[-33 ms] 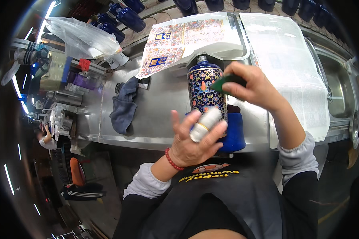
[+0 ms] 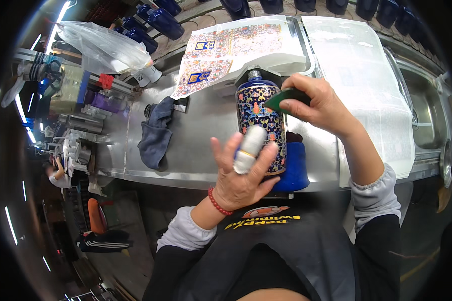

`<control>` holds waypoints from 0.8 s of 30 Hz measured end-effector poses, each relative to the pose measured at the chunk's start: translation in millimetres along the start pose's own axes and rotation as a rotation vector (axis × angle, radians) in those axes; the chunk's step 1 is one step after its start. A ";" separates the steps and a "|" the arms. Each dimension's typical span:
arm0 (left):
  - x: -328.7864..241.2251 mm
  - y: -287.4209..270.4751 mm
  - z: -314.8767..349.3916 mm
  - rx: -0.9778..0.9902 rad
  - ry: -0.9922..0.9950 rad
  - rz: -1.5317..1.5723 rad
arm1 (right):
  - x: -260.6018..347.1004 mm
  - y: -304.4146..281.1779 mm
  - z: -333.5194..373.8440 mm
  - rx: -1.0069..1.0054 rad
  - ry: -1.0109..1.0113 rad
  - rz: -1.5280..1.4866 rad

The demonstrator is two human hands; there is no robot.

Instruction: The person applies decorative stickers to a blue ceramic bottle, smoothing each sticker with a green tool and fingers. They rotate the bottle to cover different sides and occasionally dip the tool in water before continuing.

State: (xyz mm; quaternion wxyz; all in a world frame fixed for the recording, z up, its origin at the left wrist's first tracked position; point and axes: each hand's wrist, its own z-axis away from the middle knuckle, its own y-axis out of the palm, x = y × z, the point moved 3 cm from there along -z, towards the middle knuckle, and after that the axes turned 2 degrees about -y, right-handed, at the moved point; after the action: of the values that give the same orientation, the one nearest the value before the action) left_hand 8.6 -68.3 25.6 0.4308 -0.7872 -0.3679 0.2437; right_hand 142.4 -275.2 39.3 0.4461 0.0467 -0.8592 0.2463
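A dark blue bottle (image 2: 258,108) with a colourful floral pattern and a bare neck lies on the bench, its neck pointing away from me. My right hand (image 2: 319,105) pinches a green scraper (image 2: 291,98), whose tip meets the bottle's upper right side. Over the lower left part of the bottle is my left hand (image 2: 241,173), fingers spread and gripping nothing. One of its fingers has a white wrapping (image 2: 250,148) with a yellow band round it. Whether that hand touches the bottle I cannot tell. Behind the bottle's neck stands a dark angular support (image 2: 271,78), mostly hidden.
Printed patterned sheets (image 2: 231,45) lie beyond the bottle, on a tray. A stack of whitish sheets (image 2: 361,90) is at right, beside a sink (image 2: 427,110). A grey cloth (image 2: 155,133) lies left; a blue cloth-like item (image 2: 294,168) sits by the bottle's base. Blue bottles (image 2: 165,24) line the back.
My left hand has shifted slightly up and left, uncovering more of the bottle's lower end. The right hand and scraper have hardly moved.
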 end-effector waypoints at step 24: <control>37.8 8.2 -5.3 0.002 -0.139 0.325 | 36.3 1.8 -23.3 -0.182 -0.133 0.237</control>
State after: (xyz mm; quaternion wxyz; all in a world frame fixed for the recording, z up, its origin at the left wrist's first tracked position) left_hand 38.4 -44.1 18.8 0.3599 -0.8171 -0.2645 0.3644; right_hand 137.5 -257.7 78.5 0.3584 -0.0794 -0.9050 0.2149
